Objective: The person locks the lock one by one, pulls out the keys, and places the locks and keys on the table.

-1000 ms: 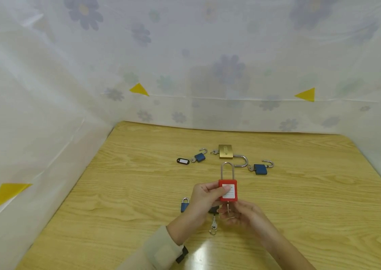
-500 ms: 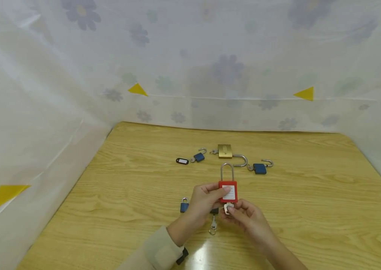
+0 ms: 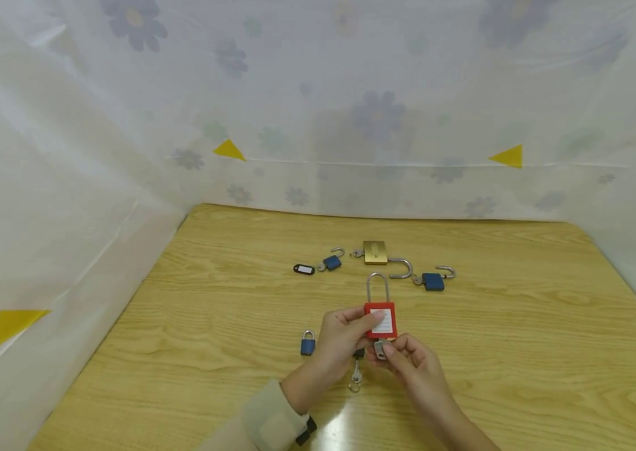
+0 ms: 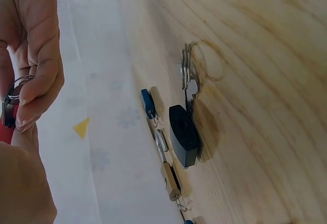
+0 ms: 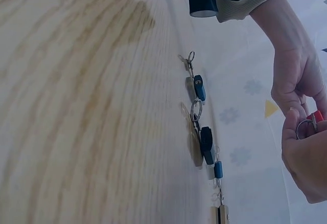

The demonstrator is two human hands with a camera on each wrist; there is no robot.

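Observation:
A red padlock point(image 3: 381, 307) with a white label and a tall silver shackle is held upright above the table. My left hand point(image 3: 337, 341) grips its body, thumb across the label. Below it, my right hand point(image 3: 416, 363) pinches a silver key point(image 3: 381, 349) at the bottom of the padlock. A ring point(image 5: 305, 128) hangs from the key by the right fingers, seen in the right wrist view. Under the hands lies a black padlock point(image 4: 183, 134), with a key and rings point(image 4: 186, 68) at its end; in the head view the left hand partly hides it.
A closed blue padlock point(image 3: 307, 344) lies left of the hands. Farther back are an open brass padlock point(image 3: 375, 253), two open blue padlocks, one left point(image 3: 332, 262) and one right point(image 3: 433, 282), all with keys, and a black key tag point(image 3: 304, 269). White sheeting point(image 3: 318, 106) walls the table.
My right hand has shifted from beneath the padlock onto the key, and its thumb now lies over the key's head. The key has turned its flat face forward. My left hand stays nearly still.

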